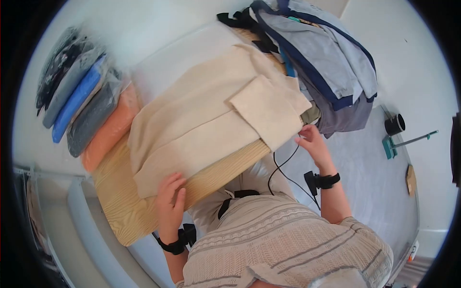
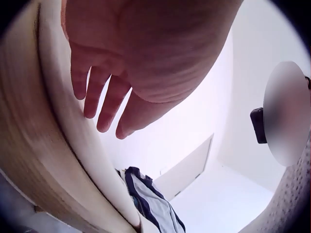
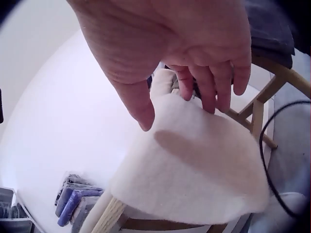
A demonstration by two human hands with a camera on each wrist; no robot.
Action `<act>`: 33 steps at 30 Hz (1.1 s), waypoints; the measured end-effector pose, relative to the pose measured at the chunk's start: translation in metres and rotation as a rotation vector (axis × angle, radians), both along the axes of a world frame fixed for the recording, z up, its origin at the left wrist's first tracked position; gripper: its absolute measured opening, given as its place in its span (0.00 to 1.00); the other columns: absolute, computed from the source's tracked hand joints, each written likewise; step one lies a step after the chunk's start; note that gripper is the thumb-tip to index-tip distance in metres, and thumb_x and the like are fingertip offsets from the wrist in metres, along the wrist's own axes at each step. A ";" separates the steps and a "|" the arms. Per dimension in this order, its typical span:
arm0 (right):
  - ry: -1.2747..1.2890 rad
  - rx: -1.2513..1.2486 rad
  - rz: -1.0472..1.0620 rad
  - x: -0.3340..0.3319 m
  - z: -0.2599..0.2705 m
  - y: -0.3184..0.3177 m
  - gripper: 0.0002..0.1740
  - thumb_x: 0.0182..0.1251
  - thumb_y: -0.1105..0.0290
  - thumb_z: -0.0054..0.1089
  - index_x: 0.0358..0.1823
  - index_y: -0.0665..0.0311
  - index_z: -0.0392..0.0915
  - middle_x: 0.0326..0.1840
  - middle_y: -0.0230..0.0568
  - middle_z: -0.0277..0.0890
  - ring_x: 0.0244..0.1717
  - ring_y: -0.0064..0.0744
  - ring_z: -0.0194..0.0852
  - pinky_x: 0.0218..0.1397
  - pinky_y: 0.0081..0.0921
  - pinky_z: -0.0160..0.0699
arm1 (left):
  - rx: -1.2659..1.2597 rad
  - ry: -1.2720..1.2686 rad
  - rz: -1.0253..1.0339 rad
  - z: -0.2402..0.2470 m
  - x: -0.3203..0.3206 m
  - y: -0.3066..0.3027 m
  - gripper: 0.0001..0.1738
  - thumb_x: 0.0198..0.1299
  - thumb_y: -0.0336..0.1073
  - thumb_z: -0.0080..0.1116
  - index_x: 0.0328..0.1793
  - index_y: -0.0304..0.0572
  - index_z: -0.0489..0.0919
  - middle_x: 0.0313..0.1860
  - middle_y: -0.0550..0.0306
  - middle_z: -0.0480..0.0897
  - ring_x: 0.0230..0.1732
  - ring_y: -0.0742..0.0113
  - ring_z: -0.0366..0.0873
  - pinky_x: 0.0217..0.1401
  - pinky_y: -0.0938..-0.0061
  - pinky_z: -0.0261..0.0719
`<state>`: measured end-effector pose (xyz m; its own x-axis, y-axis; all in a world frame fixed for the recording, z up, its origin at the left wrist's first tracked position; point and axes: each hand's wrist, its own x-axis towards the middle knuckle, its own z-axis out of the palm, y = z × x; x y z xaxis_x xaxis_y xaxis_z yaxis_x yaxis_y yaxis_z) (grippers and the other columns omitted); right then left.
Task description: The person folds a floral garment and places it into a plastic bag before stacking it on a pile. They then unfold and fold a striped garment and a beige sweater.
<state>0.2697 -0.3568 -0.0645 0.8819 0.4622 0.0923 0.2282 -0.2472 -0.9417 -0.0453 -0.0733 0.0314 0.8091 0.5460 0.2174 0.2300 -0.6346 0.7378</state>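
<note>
Cream garment (image 1: 201, 120) on the table (image 1: 120, 216), judged part-folded with one sleeve turned in; left hand (image 1: 170, 199) lies flat on its hem, right hand (image 1: 313, 141), fingers relaxed, touches its edge.

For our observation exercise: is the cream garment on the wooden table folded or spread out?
Partly folded. The cream garment has one panel doubled back over its top, with layered edges showing.
</note>
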 end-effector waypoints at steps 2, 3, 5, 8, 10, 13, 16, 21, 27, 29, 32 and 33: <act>0.096 0.111 0.073 -0.004 0.004 0.006 0.20 0.61 0.66 0.64 0.50 0.65 0.67 0.40 0.34 0.78 0.40 0.20 0.75 0.43 0.18 0.72 | 0.004 0.012 -0.063 0.008 0.016 -0.007 0.12 0.59 0.29 0.55 0.49 0.37 0.79 0.53 0.49 0.79 0.58 0.52 0.73 0.63 0.64 0.67; 0.192 0.064 0.101 -0.007 0.014 0.007 0.19 0.61 0.67 0.63 0.50 0.66 0.69 0.41 0.34 0.78 0.41 0.20 0.75 0.44 0.18 0.72 | 0.005 0.032 -0.112 0.012 0.024 -0.010 0.13 0.59 0.29 0.55 0.49 0.37 0.79 0.53 0.49 0.79 0.58 0.53 0.73 0.62 0.65 0.68; 0.284 0.029 0.127 -0.015 0.041 0.013 0.18 0.62 0.68 0.62 0.50 0.67 0.70 0.42 0.34 0.79 0.41 0.20 0.76 0.46 0.18 0.72 | -0.058 0.031 -0.192 0.015 0.039 -0.013 0.14 0.59 0.29 0.55 0.51 0.37 0.78 0.54 0.48 0.78 0.58 0.55 0.73 0.63 0.66 0.68; 0.424 0.020 0.237 -0.030 0.090 0.030 0.17 0.65 0.70 0.60 0.52 0.69 0.72 0.45 0.33 0.78 0.43 0.19 0.76 0.47 0.18 0.73 | -0.301 0.065 -0.327 0.006 0.064 -0.015 0.18 0.62 0.31 0.53 0.59 0.36 0.74 0.57 0.49 0.77 0.59 0.58 0.73 0.64 0.68 0.67; 0.601 0.337 0.357 -0.042 0.114 0.045 0.17 0.66 0.71 0.58 0.55 0.69 0.73 0.47 0.33 0.79 0.44 0.18 0.76 0.49 0.19 0.74 | -0.471 0.105 -0.396 -0.002 0.082 -0.019 0.21 0.65 0.32 0.51 0.64 0.34 0.70 0.59 0.50 0.76 0.60 0.59 0.72 0.65 0.69 0.66; 0.636 0.458 0.485 -0.046 0.111 0.066 0.18 0.67 0.71 0.57 0.56 0.69 0.72 0.48 0.33 0.78 0.47 0.17 0.75 0.51 0.19 0.74 | -0.844 0.122 -0.516 -0.012 0.111 -0.028 0.26 0.68 0.36 0.50 0.69 0.33 0.63 0.63 0.52 0.73 0.62 0.62 0.71 0.66 0.68 0.66; 0.587 0.465 0.562 -0.050 0.118 0.076 0.17 0.67 0.69 0.57 0.54 0.68 0.73 0.46 0.31 0.78 0.46 0.17 0.74 0.51 0.20 0.73 | -1.659 -0.080 -0.657 -0.018 0.130 -0.037 0.28 0.68 0.36 0.50 0.71 0.35 0.60 0.64 0.54 0.72 0.63 0.64 0.69 0.65 0.68 0.67; 0.224 0.116 0.596 0.011 0.127 0.053 0.13 0.72 0.64 0.51 0.46 0.66 0.76 0.41 0.30 0.77 0.42 0.16 0.71 0.47 0.19 0.71 | -1.361 -0.218 -0.341 -0.010 0.141 -0.035 0.25 0.68 0.34 0.48 0.70 0.37 0.61 0.62 0.52 0.72 0.61 0.63 0.72 0.64 0.67 0.70; -0.047 -0.146 0.352 0.114 0.103 0.039 0.16 0.76 0.60 0.42 0.45 0.64 0.75 0.40 0.26 0.76 0.34 0.17 0.66 0.38 0.16 0.68 | -1.263 -0.206 -0.257 0.015 0.147 -0.015 0.28 0.67 0.31 0.42 0.74 0.41 0.57 0.66 0.51 0.69 0.64 0.60 0.69 0.67 0.67 0.67; -0.038 -0.163 0.367 0.122 0.092 0.038 0.16 0.75 0.59 0.42 0.44 0.62 0.76 0.38 0.26 0.76 0.31 0.18 0.65 0.35 0.17 0.67 | -1.233 -0.282 -0.265 0.016 0.150 -0.012 0.28 0.68 0.32 0.41 0.75 0.42 0.56 0.67 0.52 0.69 0.64 0.60 0.69 0.67 0.67 0.67; 0.089 -0.158 0.374 0.126 0.086 0.034 0.19 0.75 0.56 0.40 0.42 0.61 0.76 0.36 0.28 0.75 0.29 0.19 0.64 0.33 0.17 0.67 | -1.153 -0.400 -0.274 0.030 0.144 -0.005 0.29 0.69 0.35 0.39 0.76 0.44 0.55 0.67 0.53 0.69 0.62 0.61 0.71 0.65 0.68 0.69; 0.097 -0.167 0.373 0.126 0.086 0.033 0.19 0.75 0.55 0.40 0.42 0.61 0.76 0.35 0.27 0.75 0.30 0.19 0.64 0.33 0.18 0.67 | -1.093 -0.443 -0.283 0.038 0.142 0.000 0.29 0.70 0.36 0.39 0.76 0.45 0.54 0.67 0.54 0.69 0.61 0.62 0.72 0.64 0.69 0.70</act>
